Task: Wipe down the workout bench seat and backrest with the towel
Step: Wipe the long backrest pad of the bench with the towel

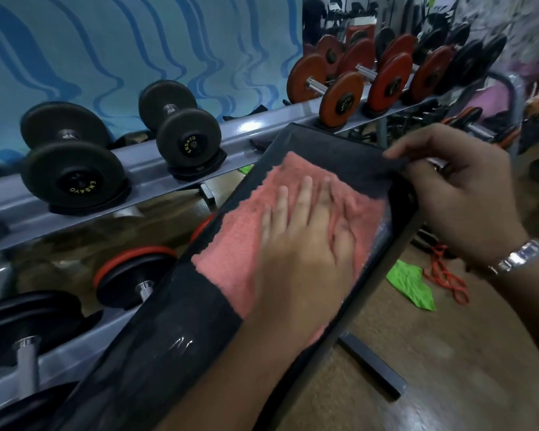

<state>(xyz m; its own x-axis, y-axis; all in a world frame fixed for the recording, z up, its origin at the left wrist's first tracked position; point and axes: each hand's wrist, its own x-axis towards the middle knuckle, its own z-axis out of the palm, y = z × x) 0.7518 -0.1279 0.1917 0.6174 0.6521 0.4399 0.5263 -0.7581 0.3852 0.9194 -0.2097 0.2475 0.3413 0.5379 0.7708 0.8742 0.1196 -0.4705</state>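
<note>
dumbbell rack (246, 132): grey rails left of the bench, carrying black dumbbells.
bench (156, 346): black pad, running from lower left to upper right.
towel (231, 244): pink, spread flat on the pad's upper part.
left hand (302, 241): fingers straight, palm pressing the towel.
right hand (458, 194): fingers curled over the pad's top right edge, gripping it; wristwatch (517, 256) on the wrist.

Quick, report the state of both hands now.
Left hand: open, pressed flat on the pink terry towel.
Right hand: closed, gripping the top edge of the black vinyl bench pad.
</note>
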